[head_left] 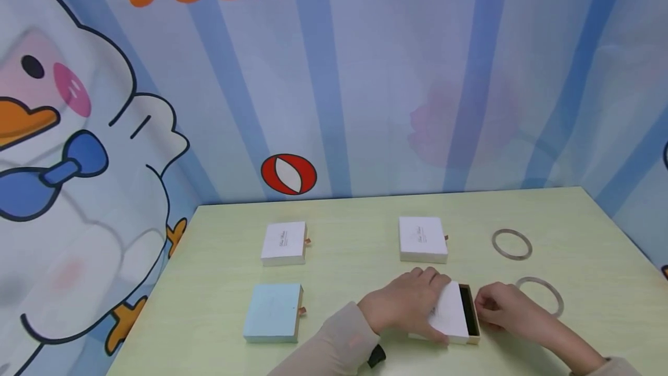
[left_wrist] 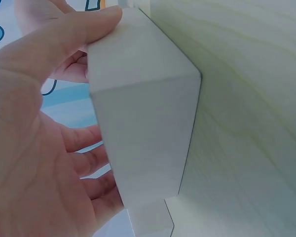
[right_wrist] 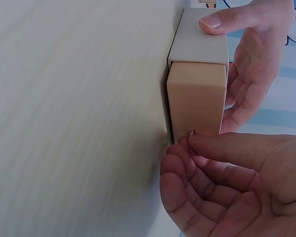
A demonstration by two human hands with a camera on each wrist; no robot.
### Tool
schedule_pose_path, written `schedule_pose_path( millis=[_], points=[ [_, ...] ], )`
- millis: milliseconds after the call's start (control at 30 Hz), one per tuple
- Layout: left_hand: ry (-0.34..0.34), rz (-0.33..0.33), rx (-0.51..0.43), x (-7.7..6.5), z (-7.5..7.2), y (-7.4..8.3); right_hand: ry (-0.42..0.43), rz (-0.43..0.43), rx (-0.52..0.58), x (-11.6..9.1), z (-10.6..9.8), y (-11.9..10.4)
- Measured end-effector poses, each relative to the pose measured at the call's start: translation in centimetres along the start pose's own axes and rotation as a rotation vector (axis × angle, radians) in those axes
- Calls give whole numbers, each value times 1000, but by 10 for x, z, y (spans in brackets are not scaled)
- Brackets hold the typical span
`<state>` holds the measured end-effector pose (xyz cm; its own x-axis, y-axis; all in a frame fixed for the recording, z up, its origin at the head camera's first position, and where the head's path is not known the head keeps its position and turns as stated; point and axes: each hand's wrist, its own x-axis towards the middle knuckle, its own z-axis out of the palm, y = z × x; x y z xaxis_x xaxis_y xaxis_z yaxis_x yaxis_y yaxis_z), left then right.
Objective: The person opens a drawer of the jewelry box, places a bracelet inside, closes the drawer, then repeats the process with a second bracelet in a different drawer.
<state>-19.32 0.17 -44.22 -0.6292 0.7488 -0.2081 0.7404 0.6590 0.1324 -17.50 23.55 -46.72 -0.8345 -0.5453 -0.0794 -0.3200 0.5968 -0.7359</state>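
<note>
A white slide-out gift box (head_left: 453, 313) lies near the front right of the table, its tan drawer (right_wrist: 195, 101) partly out on the right and dark inside. My left hand (head_left: 404, 302) grips the box's white sleeve from the left, thumb on the near side and fingers over the top and far side. At the drawer's front, my right hand (head_left: 514, 309) pinches the small pull tab (right_wrist: 192, 133) between thumb and index finger. Most of that tab is hidden by the fingertips.
Behind stand two more white boxes, one at back left (head_left: 283, 242) and one at back centre (head_left: 423, 238). A light blue box (head_left: 273, 312) sits front left. Two bangles lie at right, one farther back (head_left: 493, 242), the other (head_left: 559, 302) partly behind my right hand. A printed cloth (head_left: 365, 74) hangs behind.
</note>
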Motion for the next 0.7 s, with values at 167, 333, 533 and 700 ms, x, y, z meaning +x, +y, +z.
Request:
schedule_pose_path(
  millis=[167,333,533,700],
  points=[
    [-12,-5,-5,1,-2,1,15,-23,-15,-1,-1,2],
    [-11,-6,-1,1,-2,1,21,-31,-15,-3,-2,2],
    [-2,-6,5,2,-1,1,7,-16,-7,-4,-3,4],
    [3,-5,11,2,0,0,5,-4,-22,-4,-3,5]
  ],
)
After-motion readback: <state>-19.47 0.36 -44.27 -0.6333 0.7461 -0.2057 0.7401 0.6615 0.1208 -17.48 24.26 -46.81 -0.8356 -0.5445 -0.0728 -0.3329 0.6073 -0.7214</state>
